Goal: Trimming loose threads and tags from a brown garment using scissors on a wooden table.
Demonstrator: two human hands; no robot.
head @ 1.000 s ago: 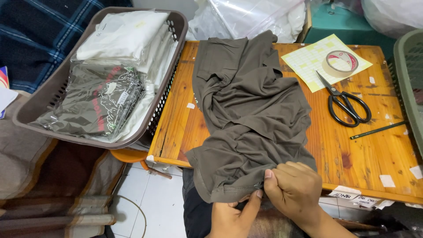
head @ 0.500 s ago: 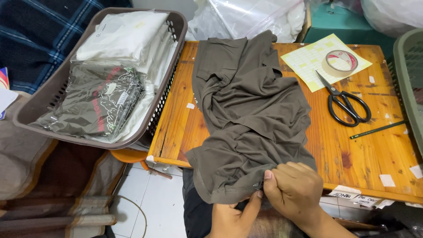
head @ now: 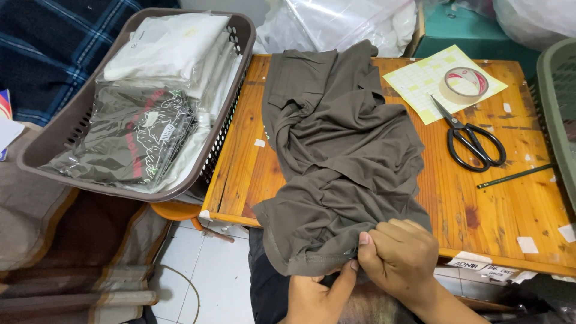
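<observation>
1. Head view, lower centre of the frame: the right hand (head: 401, 259) has its fingers curled tight, pinching the hem of the olive-brown garment (head: 339, 162) where it hangs over the near edge of the wooden table (head: 498, 216).
2. Just below it, the left hand (head: 315, 297) comes up with thumb and forefinger pressed onto the same bit of hem, touching the right hand.
3. That garment lies crumpled down the middle of the table, from the far edge to the near one, its bottom corner drooping past the edge.
4. It looks like thin knit cloth: light, soft and limp, likely to bunch and slide, not fragile. The stitched hem or a seam seems the firmest place to grip.
5. Upper left of the frame: a brown plastic basket (head: 45, 162) holds flat clear bags, a white folded garment pack (head: 165, 45) at the far end and a dark pack with red and white print (head: 129, 135) nearer.
6. Upper right: a pale yellow sheet of square labels (head: 420, 81) lies on the table with a roll of tape (head: 465, 84) resting on it.
7. Black scissors (head: 474, 141) lie just below the sheet, and a dark pencil (head: 516, 176) sits to their lower right.
8. Small white paper slips (head: 528, 245) dot the right side of the table.
</observation>
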